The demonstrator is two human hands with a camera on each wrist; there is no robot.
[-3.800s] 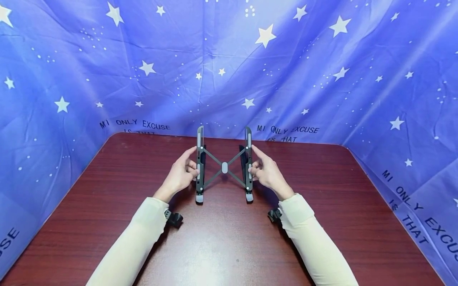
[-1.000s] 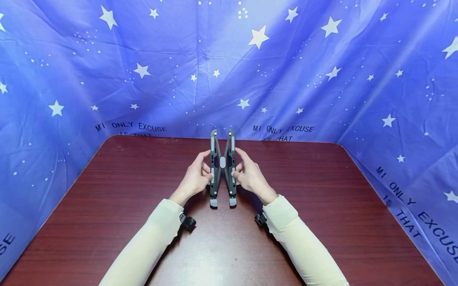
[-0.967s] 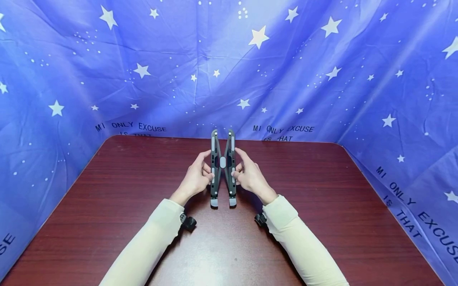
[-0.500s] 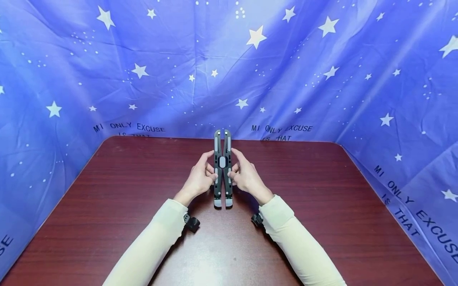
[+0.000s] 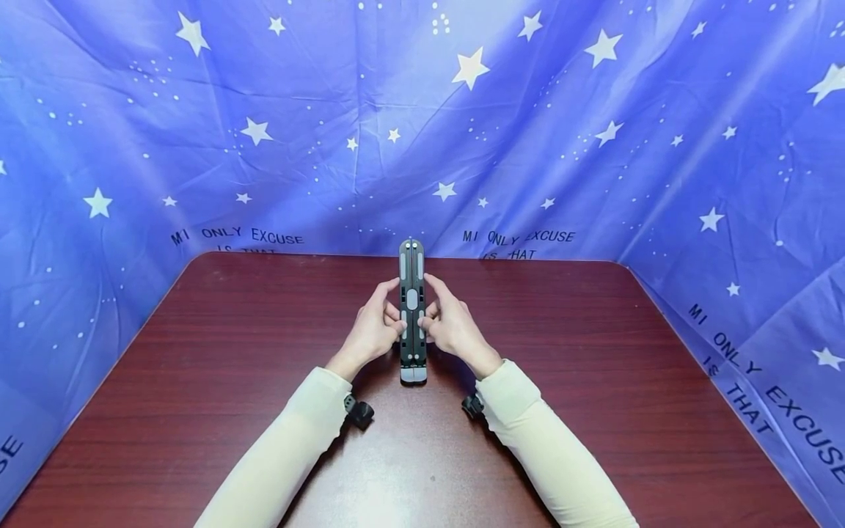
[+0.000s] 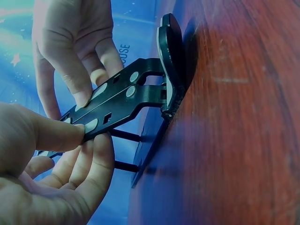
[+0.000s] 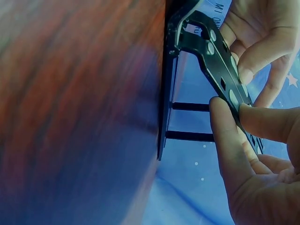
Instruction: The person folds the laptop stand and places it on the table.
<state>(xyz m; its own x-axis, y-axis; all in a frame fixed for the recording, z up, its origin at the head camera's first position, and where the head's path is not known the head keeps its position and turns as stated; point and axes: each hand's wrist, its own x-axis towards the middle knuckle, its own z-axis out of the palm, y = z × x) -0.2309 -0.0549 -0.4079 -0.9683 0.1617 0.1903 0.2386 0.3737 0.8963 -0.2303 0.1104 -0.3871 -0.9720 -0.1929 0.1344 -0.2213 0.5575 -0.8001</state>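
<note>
A black folding laptop stand (image 5: 412, 337) with grey pads stands near the middle of the table, its two side rails pressed together. My left hand (image 5: 372, 326) pinches the left rail, thumb on top and fingers beneath. On the opposite side my right hand (image 5: 455, 323) pinches the right rail the same way. In the left wrist view the stand (image 6: 117, 101) slopes upward from its base, and two thin struts join the upper rails to the lower bars. The right wrist view shows the stand's base on the table and both thumbs on the pads.
The dark red wooden table (image 5: 231, 411) spreads around the stand. A blue star-printed cloth (image 5: 310, 88) hangs behind it and along both sides. Black wrist cameras (image 5: 359, 412) sit at the cuffs of the pale sleeves.
Both hands have moved inward. The stand's rails, wide apart with an X of crossed arms earlier, have come together side by side, hiding those arms.
</note>
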